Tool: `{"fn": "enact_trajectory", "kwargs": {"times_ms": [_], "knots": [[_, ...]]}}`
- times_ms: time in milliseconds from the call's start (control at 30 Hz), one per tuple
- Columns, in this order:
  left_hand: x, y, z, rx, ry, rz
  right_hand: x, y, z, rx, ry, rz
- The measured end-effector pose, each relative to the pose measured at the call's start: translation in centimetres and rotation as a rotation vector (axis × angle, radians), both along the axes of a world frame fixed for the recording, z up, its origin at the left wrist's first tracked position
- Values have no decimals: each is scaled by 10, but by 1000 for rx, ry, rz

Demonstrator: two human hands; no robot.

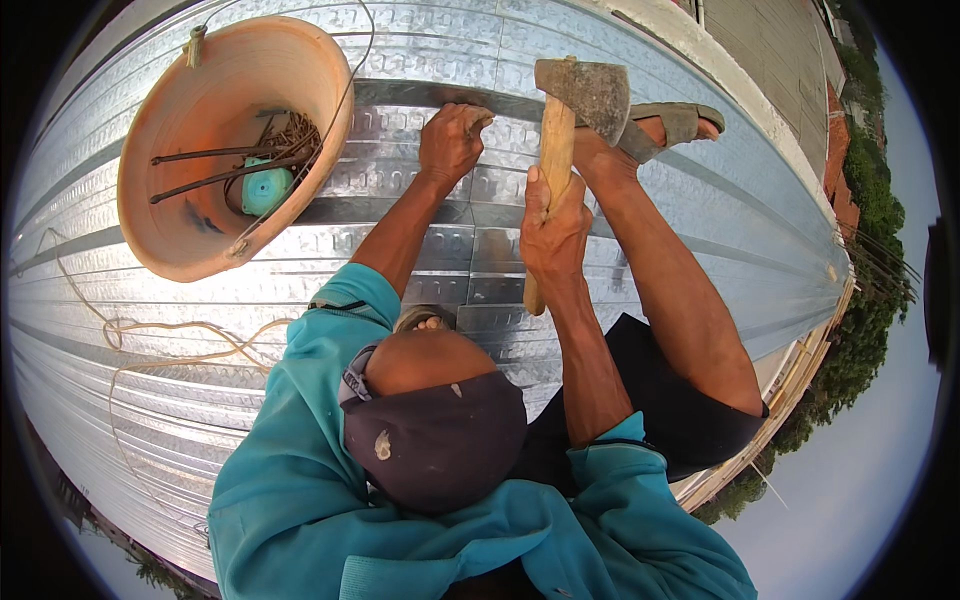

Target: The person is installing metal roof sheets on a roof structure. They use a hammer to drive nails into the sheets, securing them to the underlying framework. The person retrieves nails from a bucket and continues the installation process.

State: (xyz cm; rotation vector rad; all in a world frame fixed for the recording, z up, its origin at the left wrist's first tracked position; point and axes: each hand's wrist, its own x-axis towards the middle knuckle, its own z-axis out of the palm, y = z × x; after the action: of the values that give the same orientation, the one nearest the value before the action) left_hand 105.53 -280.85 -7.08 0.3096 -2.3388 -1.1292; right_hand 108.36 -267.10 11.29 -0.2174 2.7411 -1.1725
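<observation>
My right hand (556,225) is wrapped round the wooden handle of a hatchet (590,95), whose blunt grey head is raised at the top, near my sandalled right foot. My left hand (452,148) is closed, its fingertips pinched low over a dark ridge of the shiny metal roofing sheet (440,250). Whatever is between those fingers is too small or hidden to tell. Left of that hand stands an orange bucket (150,150) with a thin wire handle. In it lie a heap of thin brown nails (291,135), two rusty rods (215,153) and a round turquoise object (266,188).
A thin cord (180,325) lies in loops over the ribbed sheets at left. My sandalled right foot (675,125) rests on the sheets near a pale concrete edge (740,90). The roof ends at right along a bamboo edge (800,385), with trees (870,290) beyond.
</observation>
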Motion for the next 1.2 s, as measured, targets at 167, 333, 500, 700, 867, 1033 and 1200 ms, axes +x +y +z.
{"fn": "enact_trajectory", "kwargs": {"times_ms": [167,333,500,700,867,1033,1200], "knots": [[-6,5,-2,-26,-57,-3,-5,14,-56,476,-172,130],[4,2,-5,-9,-51,8,9,4,-22,156,-138,29],[5,9,-1,-35,-132,5,2,18,-61,418,-218,118],[-1,4,1,-5,-53,-9,11,9,-22,91,-63,12],[0,7,5,53,-20,-54,15,25,-37,103,-62,-52],[4,6,15,97,-68,20,-8,18,-40,22,-227,-171],[31,4,70,-45,-54,-194,-12,11,-20,-237,-344,-288]]}}
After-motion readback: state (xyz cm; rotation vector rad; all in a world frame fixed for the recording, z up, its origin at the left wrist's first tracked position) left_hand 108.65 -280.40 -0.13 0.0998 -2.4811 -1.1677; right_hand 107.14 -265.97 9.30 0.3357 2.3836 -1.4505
